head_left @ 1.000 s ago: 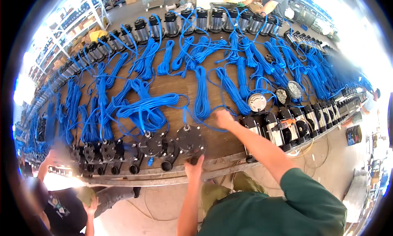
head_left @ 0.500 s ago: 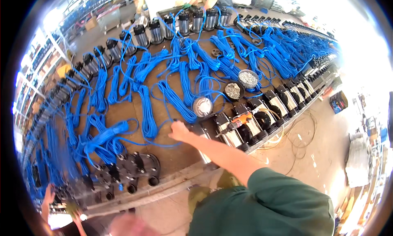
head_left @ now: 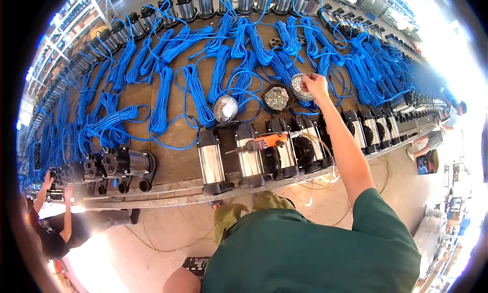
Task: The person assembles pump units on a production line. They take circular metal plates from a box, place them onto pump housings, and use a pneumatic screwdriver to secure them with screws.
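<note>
So the fingers of the right hand (head_left: 314, 82) are pinched on the rim of a small round dish of silvery screws (head_left: 300, 87), holding it just over the brown bench (head_left: 178, 135), right next to a second black dish of screws (head_left: 277, 97) that sits flat among the blue cable coils (head_left: 203, 95). The left hand isn't in the picture at all, so nothing steadies the dish from the other side. Honestly, that edge grip looks sketchy: tilt it a bit and I reckon the screws pour into the cables and get lost. The outstretched forearm also passes right above the orange power screwdriver (head_left: 264, 141) lying across the steel pump cylinders (head_left: 249, 158), so a careless pull back could knock it off the edge.
</note>
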A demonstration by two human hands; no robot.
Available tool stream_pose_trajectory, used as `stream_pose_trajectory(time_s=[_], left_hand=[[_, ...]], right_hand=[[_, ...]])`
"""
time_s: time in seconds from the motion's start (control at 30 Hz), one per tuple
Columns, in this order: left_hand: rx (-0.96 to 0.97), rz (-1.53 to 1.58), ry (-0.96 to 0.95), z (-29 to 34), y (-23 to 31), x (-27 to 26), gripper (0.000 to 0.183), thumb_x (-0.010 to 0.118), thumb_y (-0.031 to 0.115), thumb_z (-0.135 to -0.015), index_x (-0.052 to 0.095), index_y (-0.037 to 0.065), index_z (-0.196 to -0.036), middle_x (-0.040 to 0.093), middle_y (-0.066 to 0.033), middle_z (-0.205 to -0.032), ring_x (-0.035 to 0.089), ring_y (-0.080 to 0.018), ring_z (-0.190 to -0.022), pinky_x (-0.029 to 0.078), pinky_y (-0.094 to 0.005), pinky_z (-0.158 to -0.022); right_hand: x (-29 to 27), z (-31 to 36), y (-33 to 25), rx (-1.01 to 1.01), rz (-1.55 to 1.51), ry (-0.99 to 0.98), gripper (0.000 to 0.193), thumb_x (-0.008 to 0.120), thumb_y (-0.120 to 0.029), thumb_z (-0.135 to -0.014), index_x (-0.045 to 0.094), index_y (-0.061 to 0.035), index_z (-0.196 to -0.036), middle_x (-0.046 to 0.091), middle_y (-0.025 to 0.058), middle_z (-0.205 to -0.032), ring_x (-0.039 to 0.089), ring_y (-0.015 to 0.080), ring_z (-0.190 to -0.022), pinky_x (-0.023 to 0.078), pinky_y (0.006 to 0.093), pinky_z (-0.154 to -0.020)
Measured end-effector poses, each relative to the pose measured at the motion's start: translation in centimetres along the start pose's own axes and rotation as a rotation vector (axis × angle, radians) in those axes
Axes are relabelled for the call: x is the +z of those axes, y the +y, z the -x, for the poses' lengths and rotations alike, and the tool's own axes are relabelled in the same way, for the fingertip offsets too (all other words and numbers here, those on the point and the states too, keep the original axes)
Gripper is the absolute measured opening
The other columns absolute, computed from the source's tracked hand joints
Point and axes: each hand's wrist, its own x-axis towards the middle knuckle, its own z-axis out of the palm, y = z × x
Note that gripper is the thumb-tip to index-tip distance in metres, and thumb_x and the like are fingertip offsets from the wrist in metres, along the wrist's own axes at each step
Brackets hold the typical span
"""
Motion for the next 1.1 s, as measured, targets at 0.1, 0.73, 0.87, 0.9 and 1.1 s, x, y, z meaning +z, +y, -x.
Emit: stream_pose_trajectory(time_s=[0.1, 0.73, 0.87, 0.9, 1.1], left_hand=[[-0.038, -0.02, -0.004, 0.6, -0.6, 1.2, 0.026, 0.056, 0.03, -0.09, 0.063, 0.008, -0.1, 0.058, -0.0047, -0.089, 0.054, -0.0183, -0.079, 0.045, -0.0316, -0.067], [-0.06, -0.066, -0.076, -0.7, 4.1, -3.6, 0.024, 0.055, 0.029, -0.092, 0.062, 0.008, -0.101, 0.06, -0.0053, -0.091, 0.056, -0.0177, -0.079, 0.046, -0.0313, -0.067], [-0.044, -0.063, -0.083, -0.7, 5.1, -6.0, 0.024, 0.054, 0.028, -0.093, 0.062, 0.008, -0.101, 0.061, -0.0054, -0.091, 0.056, -0.0175, -0.079, 0.046, -0.0312, -0.067], [-0.042, -0.078, -0.087, -1.0, 5.8, -6.4, 0.024, 0.054, 0.028, -0.093, 0.062, 0.008, -0.101, 0.061, -0.0055, -0.091, 0.056, -0.0175, -0.079, 0.047, -0.0312, -0.067], [-0.029, -0.068, -0.095, -1.4, 7.5, -9.3, 0.023, 0.054, 0.028, -0.093, 0.062, 0.007, -0.101, 0.061, -0.0057, -0.092, 0.057, -0.0173, -0.078, 0.047, -0.0311, -0.067]], right_hand=[[0.6, 0.9, 0.7, 0.09, -0.109, -0.149, 0.014, 0.065, -0.011, -0.081, 0.066, 0.003, -0.082, 0.066, 0.0062, -0.068, 0.063, 0.0128, -0.056, 0.053, 0.0252, -0.055], [8.0, 16.0, -5.8, -0.132, 0.028, -0.208, 0.022, 0.061, -0.018, -0.09, 0.064, 0.0004, -0.102, 0.067, 0.0047, -0.079, 0.058, 0.0084, -0.063, 0.046, 0.023, -0.055], [14.3, 26.4, -5.3, -0.496, 0.384, -0.591, 0.03, 0.069, -0.02, -0.08, 0.063, -0.0031, -0.104, 0.068, 0.0123, -0.086, 0.065, 0.0224, -0.066, 0.051, 0.0327, -0.061], [15.6, 28.8, -6.3, -0.478, 0.458, -0.709, 0.039, 0.069, -0.028, -0.08, 0.061, -0.0026, -0.108, 0.065, 0.0154, -0.089, 0.064, 0.0288, -0.076, 0.051, 0.0376, -0.066], [20.5, 35.4, -2.5, -0.597, 0.649, -0.698, 0.06, 0.074, -0.046, -0.07, 0.057, -0.0039, -0.109, 0.06, 0.0165, -0.098, 0.056, 0.0346, -0.095, 0.047, 0.0448, -0.083]])
